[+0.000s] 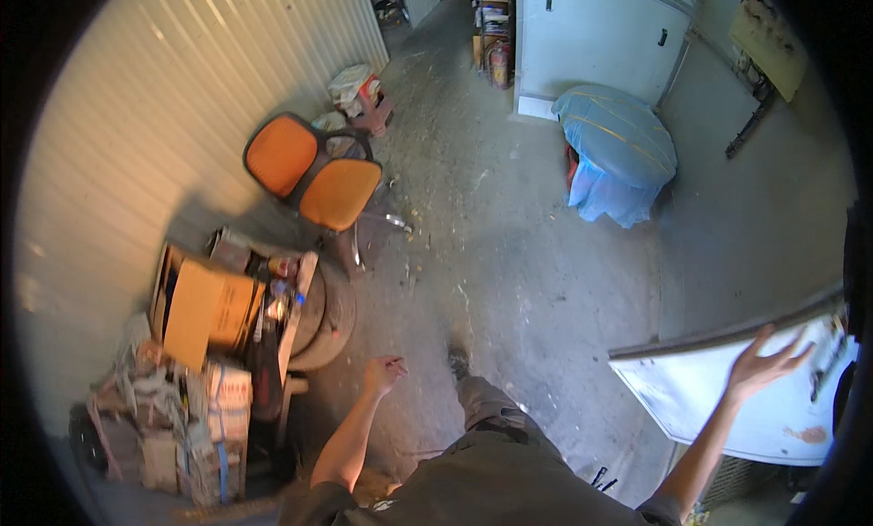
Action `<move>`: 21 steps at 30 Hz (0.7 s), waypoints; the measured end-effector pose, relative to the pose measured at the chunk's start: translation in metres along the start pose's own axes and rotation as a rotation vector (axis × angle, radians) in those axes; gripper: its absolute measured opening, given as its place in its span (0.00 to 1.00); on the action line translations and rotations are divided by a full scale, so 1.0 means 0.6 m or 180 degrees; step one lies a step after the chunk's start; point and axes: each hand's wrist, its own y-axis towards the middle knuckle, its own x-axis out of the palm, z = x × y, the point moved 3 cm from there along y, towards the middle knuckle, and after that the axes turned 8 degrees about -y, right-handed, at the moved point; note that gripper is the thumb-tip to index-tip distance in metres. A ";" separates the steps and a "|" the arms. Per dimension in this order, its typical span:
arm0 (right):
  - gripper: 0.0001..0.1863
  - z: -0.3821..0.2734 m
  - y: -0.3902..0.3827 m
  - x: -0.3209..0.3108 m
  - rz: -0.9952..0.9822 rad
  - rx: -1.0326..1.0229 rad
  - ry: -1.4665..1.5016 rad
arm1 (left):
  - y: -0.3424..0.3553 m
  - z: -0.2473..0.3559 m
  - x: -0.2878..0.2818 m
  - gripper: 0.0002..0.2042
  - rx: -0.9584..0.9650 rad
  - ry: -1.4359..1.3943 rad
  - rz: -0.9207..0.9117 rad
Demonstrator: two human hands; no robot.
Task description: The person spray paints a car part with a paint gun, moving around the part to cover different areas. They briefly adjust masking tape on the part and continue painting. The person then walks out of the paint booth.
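Note:
My left hand (386, 374) hangs over the grey floor at the lower middle. Its fingers are loosely bent and a little apart, with nothing visible in them. To its left are a round dark disc-like base (332, 326) and a cart heaped with goods. My right hand (767, 367) is stretched out on the right, fingers spread and holding nothing. It appears above a white panel (673, 394) with a dark edge; whether it touches the panel I cannot tell. One of my shoes (457, 360) is on the floor ahead of my body.
An orange chair (338, 194) stands at the left, by a corrugated wall (136, 144). Cardboard boxes (214, 312) and bundled sacks (164, 408) are piled nearer. Farther off are a blue-covered object (623, 149), a fire extinguisher (498, 65) and a shelf rack (492, 17).

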 end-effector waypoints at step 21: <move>0.18 -1.339 -0.243 0.681 -0.5868 -0.3180 0.2662 | 0.929 0.059 -0.273 0.15 -0.1127 0.2136 -0.1170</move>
